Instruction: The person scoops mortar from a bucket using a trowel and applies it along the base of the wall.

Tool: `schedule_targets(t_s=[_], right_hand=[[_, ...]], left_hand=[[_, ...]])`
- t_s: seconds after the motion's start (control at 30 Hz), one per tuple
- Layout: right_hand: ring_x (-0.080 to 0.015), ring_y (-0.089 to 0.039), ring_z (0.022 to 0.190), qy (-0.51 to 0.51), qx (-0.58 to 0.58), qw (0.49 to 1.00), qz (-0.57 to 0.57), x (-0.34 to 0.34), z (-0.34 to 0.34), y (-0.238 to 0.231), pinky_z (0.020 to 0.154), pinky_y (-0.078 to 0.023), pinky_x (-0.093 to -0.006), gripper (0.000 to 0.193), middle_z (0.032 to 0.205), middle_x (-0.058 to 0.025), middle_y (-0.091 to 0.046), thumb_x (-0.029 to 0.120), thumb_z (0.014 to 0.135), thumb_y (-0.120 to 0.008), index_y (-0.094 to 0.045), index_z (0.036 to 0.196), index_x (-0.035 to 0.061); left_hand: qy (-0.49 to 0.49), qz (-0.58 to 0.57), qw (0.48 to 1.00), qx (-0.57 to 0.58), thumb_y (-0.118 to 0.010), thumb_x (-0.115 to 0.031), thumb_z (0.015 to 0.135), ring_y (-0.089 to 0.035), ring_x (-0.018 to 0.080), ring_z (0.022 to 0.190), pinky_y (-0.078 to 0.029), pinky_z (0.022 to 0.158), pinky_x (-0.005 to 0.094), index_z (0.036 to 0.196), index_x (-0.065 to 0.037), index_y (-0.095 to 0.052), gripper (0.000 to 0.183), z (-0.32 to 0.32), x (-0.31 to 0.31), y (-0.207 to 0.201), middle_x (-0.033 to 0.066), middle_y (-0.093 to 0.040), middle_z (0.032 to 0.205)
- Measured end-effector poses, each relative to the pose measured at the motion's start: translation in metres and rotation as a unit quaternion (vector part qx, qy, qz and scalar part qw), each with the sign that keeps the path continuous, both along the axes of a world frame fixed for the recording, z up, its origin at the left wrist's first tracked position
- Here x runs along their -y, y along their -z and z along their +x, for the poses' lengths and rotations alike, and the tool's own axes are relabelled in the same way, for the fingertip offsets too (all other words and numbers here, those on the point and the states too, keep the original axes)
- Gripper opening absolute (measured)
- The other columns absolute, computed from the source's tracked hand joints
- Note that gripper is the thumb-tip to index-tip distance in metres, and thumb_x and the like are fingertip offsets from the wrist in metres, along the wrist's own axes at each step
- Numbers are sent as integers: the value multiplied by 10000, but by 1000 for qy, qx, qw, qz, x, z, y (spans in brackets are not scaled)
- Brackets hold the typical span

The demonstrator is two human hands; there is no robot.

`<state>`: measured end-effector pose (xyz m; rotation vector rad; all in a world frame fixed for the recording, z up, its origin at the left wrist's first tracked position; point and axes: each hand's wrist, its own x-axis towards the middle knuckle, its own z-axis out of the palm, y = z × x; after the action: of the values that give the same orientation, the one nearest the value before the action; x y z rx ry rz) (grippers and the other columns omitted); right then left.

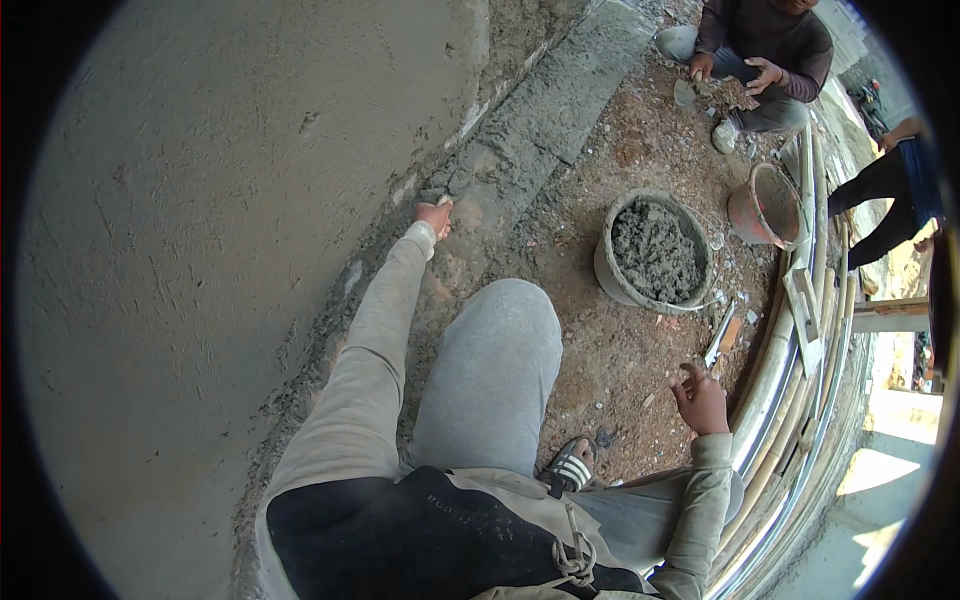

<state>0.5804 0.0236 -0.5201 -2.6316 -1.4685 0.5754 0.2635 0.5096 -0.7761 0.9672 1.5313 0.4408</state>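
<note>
My left hand (435,217) reaches to the foot of the plastered wall (250,200), over the wet mortar strip (520,130). Its fingers are closed; what they hold is hidden or too small to name. Out to the right, my right hand (702,402) hovers above the dirt with loosely bent fingers slightly apart and nothing visible in them. Just beyond it lies a narrow metal tool (720,335) beside an orange-brown fragment (732,332). A round bucket (604,262) filled with grey mortar (655,245) stands ahead, between my two hands.
A reddish bucket (765,205) tilts behind the mortar bucket. Along the right run long pipes (775,370), with a flat plastering float (803,305) resting on them. A crouching person (765,60) holds a trowel (685,92) at the far end; another person (890,190) stands at right.
</note>
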Motion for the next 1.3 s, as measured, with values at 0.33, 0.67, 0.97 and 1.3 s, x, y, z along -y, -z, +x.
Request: schedule_targets(t_s=[0.33, 0.67, 0.97, 1.3], right_hand=[[-299, -691, 686, 29, -10, 1000, 5, 14, -8, -13, 632, -540, -401, 350, 727, -131, -692, 295, 844, -699, -623, 1095, 64], [-325, -673, 712, 8, -15, 1000, -6, 6, -6, -11, 656, -528, -438, 383, 697, -125, -680, 332, 851, -676, -610, 1136, 84], [-386, -659, 850, -51, -30, 997, -44, -15, 12, 11, 762, -524, -489, 473, 847, -180, -684, 447, 894, -600, -581, 1200, 86], [-399, -641, 941, -49, -42, 997, -46, -17, 25, 18, 814, -517, -492, 533, 971, -224, -654, 472, 883, -602, -564, 1196, 42]], left_hand=[[31, 120, 991, -57, -686, -326, 876, -563, 156, 434, -447, 386, 319, 743, -14, -636, 342, -5, 24, 8, 66, -590, 589], [133, 212, 967, -38, -662, -324, 896, -572, 149, 431, -444, 389, 315, 883, -39, -676, 285, 10, 55, -68, 50, -585, 562], [370, 519, 765, -91, -651, -334, 873, -635, 279, 545, -503, 532, 395, 889, -51, -683, 286, 125, 107, -226, 109, -636, 601], [423, 655, 578, -241, -596, -197, 870, -687, 303, 720, -549, 585, 405, 1237, -60, -541, 395, 233, 208, -223, 125, -659, 859]])
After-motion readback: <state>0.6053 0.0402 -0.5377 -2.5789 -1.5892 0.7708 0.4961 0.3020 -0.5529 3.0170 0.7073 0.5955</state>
